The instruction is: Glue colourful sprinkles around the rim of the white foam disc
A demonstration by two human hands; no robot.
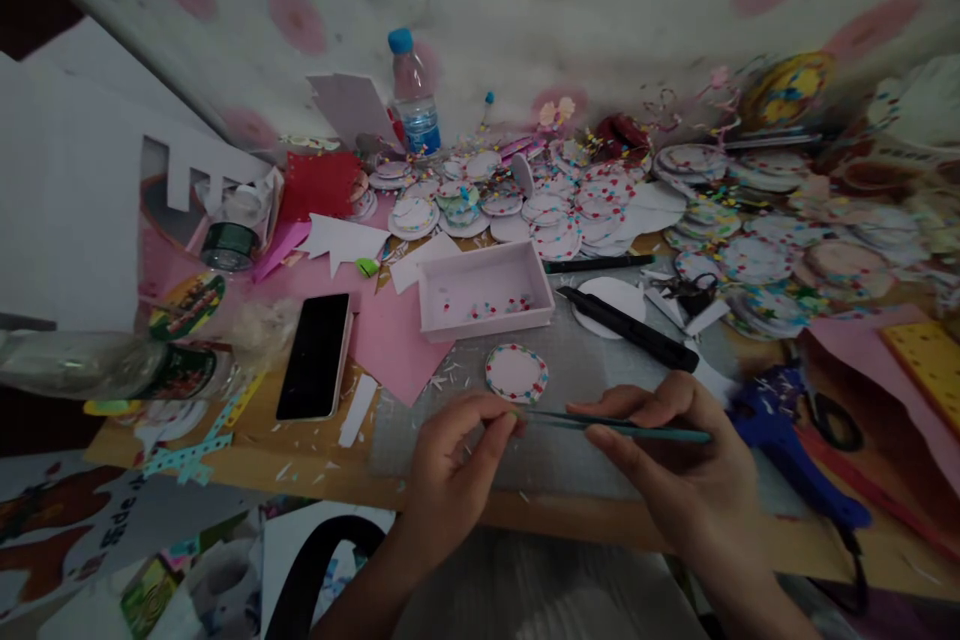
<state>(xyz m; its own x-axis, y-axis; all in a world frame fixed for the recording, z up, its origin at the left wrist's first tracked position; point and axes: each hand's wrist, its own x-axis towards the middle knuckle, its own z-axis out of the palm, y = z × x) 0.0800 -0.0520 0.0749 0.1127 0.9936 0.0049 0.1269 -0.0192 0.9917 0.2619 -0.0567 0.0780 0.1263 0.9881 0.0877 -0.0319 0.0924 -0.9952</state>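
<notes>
My right hand (686, 460) grips a pair of teal tweezers (645, 430) between thumb and fingers, their tips pointing left. At those tips my left hand (457, 460) is closed in a pinch; whatever sits between its thumb and forefinger is too small to make out. Just beyond the fingers, a white paper disc (517, 373) rimmed with red, blue and green dots lies on the grey cutting mat (465, 430). Behind it stands a shallow pink-white box (486, 290) with small red and blue bits on its bottom.
A black utility knife (630, 328) and a dark pen (600, 264) lie right of the box. A blue glue gun (799, 450) rests at the right. Left are a phone (315, 356) and plastic bottles (97, 367). Stacked decorated discs (600, 190) and a water bottle (415, 100) line the back.
</notes>
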